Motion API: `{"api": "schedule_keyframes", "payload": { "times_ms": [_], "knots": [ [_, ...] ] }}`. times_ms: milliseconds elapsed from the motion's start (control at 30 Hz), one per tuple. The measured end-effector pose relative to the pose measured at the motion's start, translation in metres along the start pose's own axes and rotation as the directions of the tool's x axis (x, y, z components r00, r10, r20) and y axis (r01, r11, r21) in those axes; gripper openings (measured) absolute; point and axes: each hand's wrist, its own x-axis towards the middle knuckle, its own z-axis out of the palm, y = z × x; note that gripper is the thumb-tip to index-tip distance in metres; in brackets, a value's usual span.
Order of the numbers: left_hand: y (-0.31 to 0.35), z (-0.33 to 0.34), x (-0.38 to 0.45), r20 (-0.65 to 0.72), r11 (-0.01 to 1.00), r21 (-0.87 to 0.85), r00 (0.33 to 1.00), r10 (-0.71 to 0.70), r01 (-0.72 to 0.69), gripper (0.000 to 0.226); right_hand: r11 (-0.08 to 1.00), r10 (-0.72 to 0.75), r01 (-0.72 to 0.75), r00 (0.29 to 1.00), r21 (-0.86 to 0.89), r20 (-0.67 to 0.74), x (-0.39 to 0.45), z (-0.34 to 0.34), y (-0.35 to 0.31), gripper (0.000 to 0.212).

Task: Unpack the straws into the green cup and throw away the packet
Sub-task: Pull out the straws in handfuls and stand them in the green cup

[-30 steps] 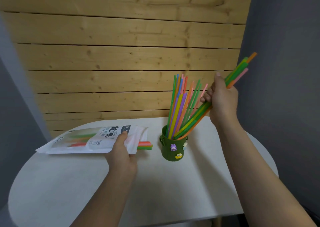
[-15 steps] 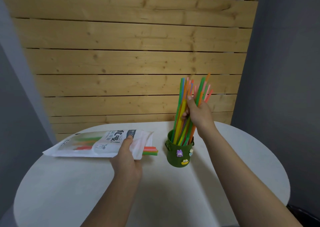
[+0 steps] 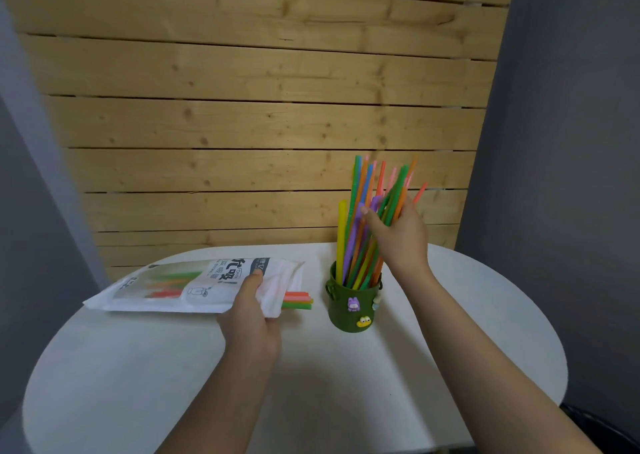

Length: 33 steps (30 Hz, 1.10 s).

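right hand (image 3: 398, 233) grip loosely curled around straws (image 3: 367, 211); left hand (image 3: 251, 318) pinching packet (image 3: 194, 285).

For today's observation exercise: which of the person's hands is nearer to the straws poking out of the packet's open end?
Left. The left hand grips the packet right beside the protruding straws. The right hand is raised among the straws in the green cup, farther right.

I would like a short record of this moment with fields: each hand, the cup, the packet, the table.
left hand: holds the packet near its open end
right hand: fingers around the straws standing in the cup
green cup: upright, full of coloured straws
packet: lying flat, some straws inside, their ends sticking out
table: white, round
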Motion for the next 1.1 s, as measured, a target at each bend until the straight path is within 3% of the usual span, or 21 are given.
{"api": "schedule_keyframes", "payload": {
  "times_ms": [67, 133, 233, 400, 567, 733, 1100],
  "knots": [
    [0.001, -0.002, 0.0, -0.001, 1.0, 0.0, 1.0, -0.002, 0.002, 0.057, 1.0, -0.024, 0.023, 0.997, -0.015, -0.078, 0.0, -0.004, -0.001, 0.024],
    [0.003, -0.003, 0.0, -0.003, 1.0, 0.003, 1.0, 0.0, 0.0, 0.056, 0.982, -0.042, 0.016, 0.99, -0.19, -0.132, 0.0, -0.008, 0.0, 0.031],
    [0.004, -0.004, -0.001, 0.005, 1.0, 0.0, 1.0, 0.014, -0.014, 0.056, 0.93, 0.02, -0.032, 0.999, -0.367, -0.036, -0.001, -0.011, 0.006, 0.042],
    [0.006, -0.006, -0.002, 0.026, 1.0, 0.002, 1.0, 0.017, -0.017, 0.056, 0.971, 0.095, -0.063, 0.987, -0.233, 0.131, -0.003, -0.013, 0.01, 0.037],
    [0.005, -0.006, -0.002, 0.033, 1.0, 0.005, 0.999, 0.024, -0.024, 0.059, 0.98, 0.148, -0.137, 0.986, -0.143, 0.072, -0.009, -0.019, 0.01, 0.03],
    [0.004, -0.005, -0.003, 0.032, 1.0, 0.006, 0.999, 0.004, -0.004, 0.059, 0.987, 0.152, -0.151, 0.988, -0.058, 0.014, -0.016, -0.024, 0.008, 0.038],
    [0.006, 0.0, -0.01, 0.039, 0.999, 0.038, 0.999, -0.021, 0.019, 0.058, 0.989, 0.148, -0.149, 0.972, -0.013, 0.181, -0.059, -0.023, -0.003, 0.02]
  ]
}}
